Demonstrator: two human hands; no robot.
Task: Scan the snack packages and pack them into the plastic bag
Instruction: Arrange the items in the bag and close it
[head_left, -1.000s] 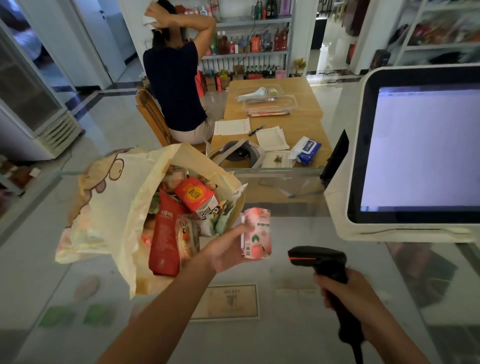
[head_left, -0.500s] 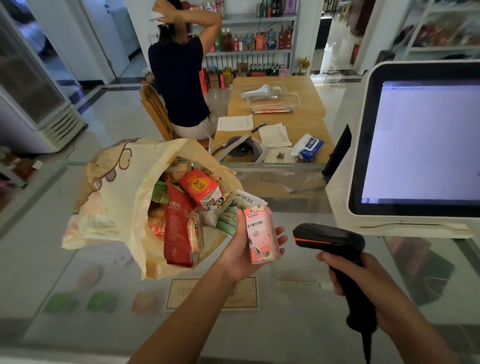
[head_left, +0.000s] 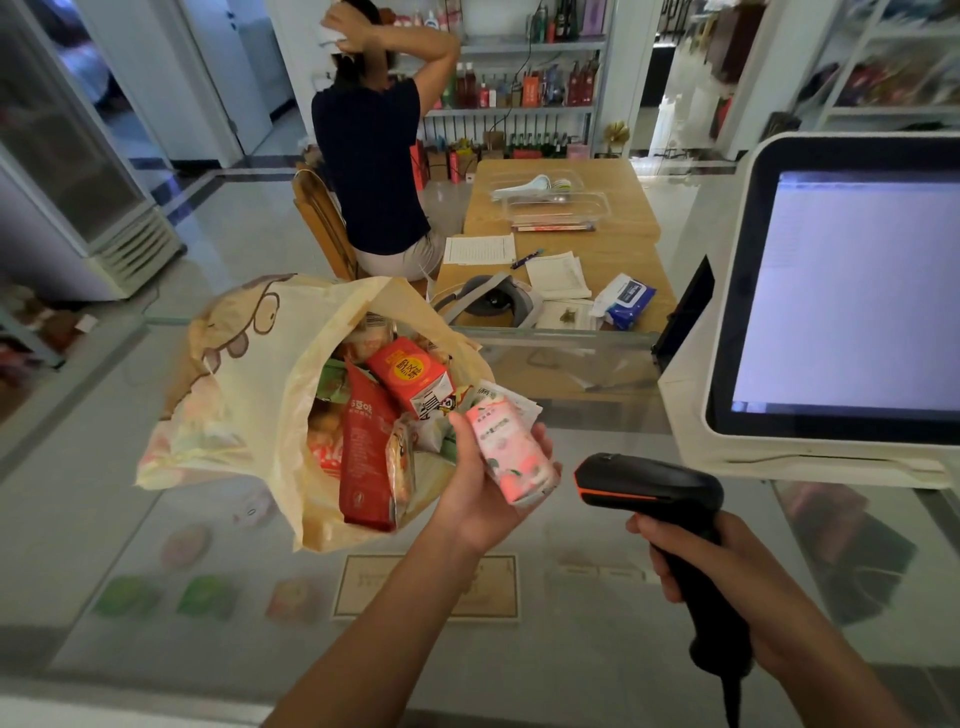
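Note:
My left hand (head_left: 480, 493) holds a small pink package (head_left: 511, 454) tilted, palm up, just right of the bag's mouth. My right hand (head_left: 696, 558) grips the handle of a black barcode scanner (head_left: 649, 486), whose head points left at the pink package, a short gap away. The cream plastic bag (head_left: 244, 395) with a cartoon print lies open on the glass counter, holding several snacks: a tall red pouch (head_left: 366, 452), a red-orange carton (head_left: 410, 374) and others partly hidden.
A white checkout screen (head_left: 852, 301) stands at the right on the glass counter (head_left: 104, 519). Beyond the counter is a wooden table (head_left: 613, 244) with papers, a wipes pack and a tray. A person sits at it, back turned. Shelves line the far wall.
My left hand has turned the pink package from upright to tilted and brought it slightly right and down, nearer the scanner. The scanner has risen and moved left toward it.

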